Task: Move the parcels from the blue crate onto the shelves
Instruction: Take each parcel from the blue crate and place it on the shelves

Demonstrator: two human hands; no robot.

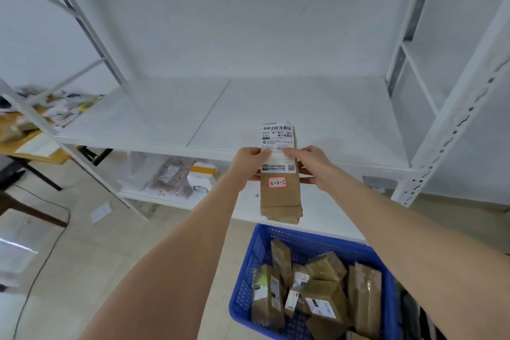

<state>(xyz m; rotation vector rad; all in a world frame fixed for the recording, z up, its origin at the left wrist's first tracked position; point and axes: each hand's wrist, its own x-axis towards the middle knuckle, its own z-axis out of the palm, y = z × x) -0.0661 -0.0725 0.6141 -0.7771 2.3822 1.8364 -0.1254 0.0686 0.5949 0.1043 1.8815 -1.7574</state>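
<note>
White metal shelves (pixel 165 119) fill the room in front of me, with a pale wall behind them. Both hands reach out toward the wide shelf board, and between them is one tall brown parcel (pixel 279 199).

The left hand (pixel 247 164) grips the parcel's left side, thumb on the front and fingers curled round the back. The right hand (pixel 313 165) grips the right side the same way.

The parcel stands upright. Its top is in front of the board's front edge, but I cannot tell if it touches the board. A white label (pixel 277 135) with black bars covers the top part of the parcel, and both thumbs press on it. Just below the thumbs is a small sticker (pixel 277 182) with a red edge and numbers written by hand.

Under the hands and closer to me is the blue crate (pixel 248 279). More brown parcels (pixel 325 301) lie in it, some standing and some flat, leaning on each other.

Left of the hands and lower down, a lower shelf (pixel 154 197) holds a few packets (pixel 176 174). Far to the left of the hands is a bench (pixel 36 156) with a yellow-brown top. A bit of paper (pixel 101 212) lies on the pale tiled floor (pixel 116 251), left of the left arm.
</note>
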